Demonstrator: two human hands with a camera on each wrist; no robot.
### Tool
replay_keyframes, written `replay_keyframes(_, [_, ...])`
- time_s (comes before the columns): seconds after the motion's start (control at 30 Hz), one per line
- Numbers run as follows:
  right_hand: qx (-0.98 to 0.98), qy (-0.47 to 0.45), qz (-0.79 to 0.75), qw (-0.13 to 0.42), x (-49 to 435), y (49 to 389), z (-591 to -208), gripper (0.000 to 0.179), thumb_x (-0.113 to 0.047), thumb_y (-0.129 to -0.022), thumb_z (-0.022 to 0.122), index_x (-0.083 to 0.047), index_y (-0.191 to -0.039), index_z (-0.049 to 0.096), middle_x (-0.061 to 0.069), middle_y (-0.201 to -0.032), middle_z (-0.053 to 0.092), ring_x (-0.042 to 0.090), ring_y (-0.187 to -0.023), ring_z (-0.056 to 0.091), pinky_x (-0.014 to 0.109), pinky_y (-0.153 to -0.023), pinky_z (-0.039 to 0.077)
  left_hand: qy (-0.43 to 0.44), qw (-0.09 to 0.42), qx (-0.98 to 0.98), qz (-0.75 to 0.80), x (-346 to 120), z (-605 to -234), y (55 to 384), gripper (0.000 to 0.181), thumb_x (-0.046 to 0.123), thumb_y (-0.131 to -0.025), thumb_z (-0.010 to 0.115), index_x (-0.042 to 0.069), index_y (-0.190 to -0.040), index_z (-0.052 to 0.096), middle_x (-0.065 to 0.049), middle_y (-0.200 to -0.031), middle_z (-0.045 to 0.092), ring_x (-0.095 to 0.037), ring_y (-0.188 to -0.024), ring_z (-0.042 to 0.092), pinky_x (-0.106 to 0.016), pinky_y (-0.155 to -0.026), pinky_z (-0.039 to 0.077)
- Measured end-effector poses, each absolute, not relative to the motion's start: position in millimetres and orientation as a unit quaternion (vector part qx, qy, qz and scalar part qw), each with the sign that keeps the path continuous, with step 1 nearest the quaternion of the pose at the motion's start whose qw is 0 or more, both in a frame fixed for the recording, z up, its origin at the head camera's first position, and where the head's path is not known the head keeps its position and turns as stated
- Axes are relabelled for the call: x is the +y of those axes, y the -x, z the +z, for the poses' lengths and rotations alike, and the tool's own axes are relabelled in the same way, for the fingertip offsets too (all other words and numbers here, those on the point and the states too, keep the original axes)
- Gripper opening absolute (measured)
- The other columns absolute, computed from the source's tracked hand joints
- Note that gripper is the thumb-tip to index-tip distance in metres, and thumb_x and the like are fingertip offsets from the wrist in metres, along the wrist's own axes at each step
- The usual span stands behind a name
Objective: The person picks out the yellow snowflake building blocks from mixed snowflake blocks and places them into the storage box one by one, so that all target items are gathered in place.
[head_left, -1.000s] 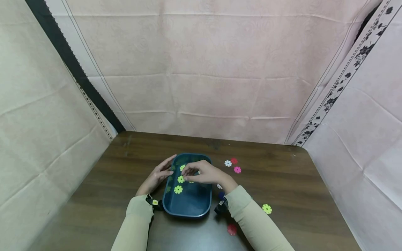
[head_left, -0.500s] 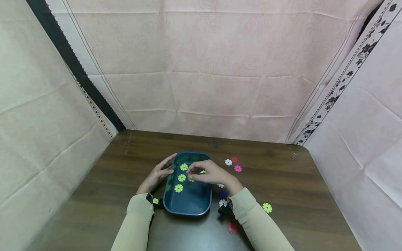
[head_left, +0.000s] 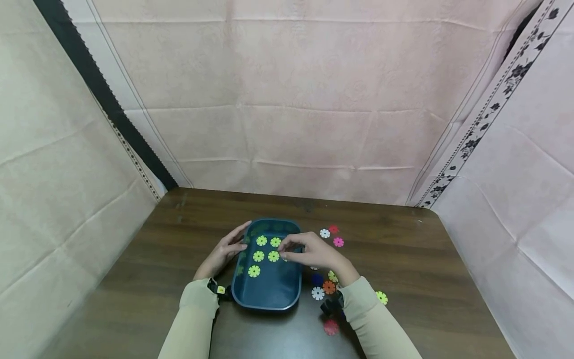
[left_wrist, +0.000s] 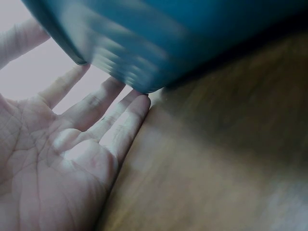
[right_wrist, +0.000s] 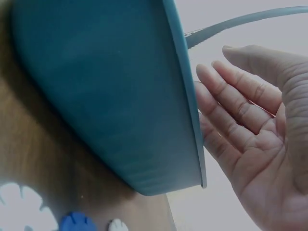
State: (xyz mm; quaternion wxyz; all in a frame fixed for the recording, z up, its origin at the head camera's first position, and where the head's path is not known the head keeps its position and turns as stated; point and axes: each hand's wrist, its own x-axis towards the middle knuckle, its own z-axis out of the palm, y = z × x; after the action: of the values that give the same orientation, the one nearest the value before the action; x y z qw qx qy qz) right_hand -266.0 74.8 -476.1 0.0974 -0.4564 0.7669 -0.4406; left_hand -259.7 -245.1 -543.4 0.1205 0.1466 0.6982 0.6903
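Tray (head_left: 268, 291) touches the left grip (head_left: 222, 252) and lies partly beneath the right grip (head_left: 314, 252).

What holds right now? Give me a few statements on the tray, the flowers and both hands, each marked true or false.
1. The left hand touches the tray. True.
2. The orange flower lies inside the tray. False: it lies on the table, right of the tray.
3. The right hand has its fingers over the tray. True.
4. The flowers visible in the tray are white. False: they are yellow-green.
5. A pink flower lies on the table. True.
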Motion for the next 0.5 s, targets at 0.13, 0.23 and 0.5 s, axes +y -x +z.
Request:
replay_keyframes(0.13, [0.772, 0.449, -0.438, 0.100, 77.1, 264.5, -476.0, 0.024, -0.030, -0.099, 0.066, -0.012, -0.115, 0.072, -0.012, -0.107, 0.071, 0.010, -0.095, 0.065, 0.037, -0.082, 0.056, -0.149, 0.122, 0.701, 0.687, -245.9, -544.0, 257.1, 0.063, 0.010, -0.102, 0.053, 0.032, -0.157, 0.035, -0.006, -0.161, 0.030, -0.035, -0.148, 0.025, -0.061, -0.116, 0.021])
replay_keyframes(0.23, [0.777, 0.437, -0.443, 0.101, 80.8, 263.2, -475.0, 0.021, -0.030, -0.099, 0.066, -0.017, -0.113, 0.072, -0.013, -0.107, 0.071, 0.011, -0.095, 0.065, 0.038, -0.081, 0.056, -0.152, 0.118, 0.700, 0.687, -245.4, -544.0, 257.4, 0.063, 0.010, -0.101, 0.053, 0.031, -0.158, 0.034, -0.006, -0.162, 0.029, -0.034, -0.149, 0.023, -0.061, -0.116, 0.020])
replay_keyframes(0.5, [0.779, 0.412, -0.462, 0.097, 100.8, 259.7, -472.0, 0.015, -0.029, -0.099, 0.066, -0.024, -0.112, 0.071, -0.002, -0.107, 0.072, 0.013, -0.101, 0.066, 0.043, -0.088, 0.055, -0.156, 0.118, 0.700, 0.687, -246.3, -542.6, 258.5, 0.064, 0.011, -0.101, 0.055, 0.029, -0.158, 0.033, -0.006, -0.162, 0.029, -0.034, -0.149, 0.022, -0.061, -0.116, 0.019])
